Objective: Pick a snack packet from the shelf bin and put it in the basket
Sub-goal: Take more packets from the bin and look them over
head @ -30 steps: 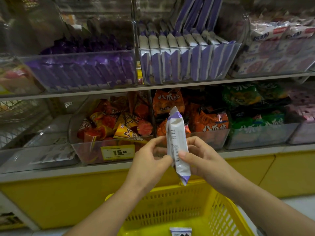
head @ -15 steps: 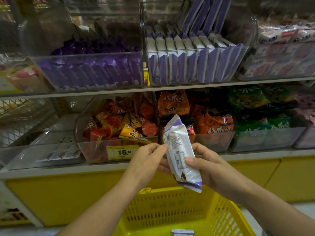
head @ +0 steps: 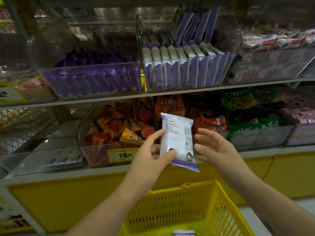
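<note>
At the left of the lower shelf sits a clear plastic bin of orange-red cone snacks (head: 115, 130), a yellow price tag (head: 122, 155) on its front. Just right of it the left hand (head: 150, 155) pinches the white-and-purple foil snack packet (head: 177, 142), thumb on its lower front corner and fingers behind. The packet is held upright in the air in front of the shelf, above the yellow plastic lattice basket (head: 170, 206), its printed back turned flat to the camera, probably so the label can be read before it is dropped in. The right hand (head: 216, 149) hovers at the packet's right edge with fingers relaxed and spread, gripping nothing; whether it brushes the foil I cannot tell.

Half a second ago both hands pinched the packet, which was tilted and half edge-on. It has since been turned face-on and the right hand has let go.
</note>
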Motion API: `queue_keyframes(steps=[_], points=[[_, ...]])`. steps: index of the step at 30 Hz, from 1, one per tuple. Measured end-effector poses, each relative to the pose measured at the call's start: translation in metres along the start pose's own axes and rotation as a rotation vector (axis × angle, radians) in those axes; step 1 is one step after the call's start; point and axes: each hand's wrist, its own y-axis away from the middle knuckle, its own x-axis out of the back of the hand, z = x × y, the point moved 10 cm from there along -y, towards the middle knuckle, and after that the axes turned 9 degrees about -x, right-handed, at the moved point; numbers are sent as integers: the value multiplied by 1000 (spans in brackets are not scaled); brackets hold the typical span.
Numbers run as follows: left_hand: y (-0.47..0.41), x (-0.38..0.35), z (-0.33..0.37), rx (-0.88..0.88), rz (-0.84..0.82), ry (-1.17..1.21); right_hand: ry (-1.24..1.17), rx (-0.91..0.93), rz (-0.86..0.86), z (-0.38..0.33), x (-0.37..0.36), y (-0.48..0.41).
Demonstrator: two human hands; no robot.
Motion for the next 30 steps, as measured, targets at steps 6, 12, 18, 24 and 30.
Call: queue_keyframes(steps=[6,12,18,24,30], points=[[-13,4,60,-190,53,-130,727,451,-189,-69,-41,27],[-38,-12,142,-350,0,-235,829,759,-29,-150,-52,38],[-68,-15,207,-492,-11,-331,630,850,38,-228,-37,32],[-120,22,232,-641,30,-901,607,753,93,-269,-27,-31],[-179,67,214,-583,1,-1130,579,700,94,-292,-44,-117]])
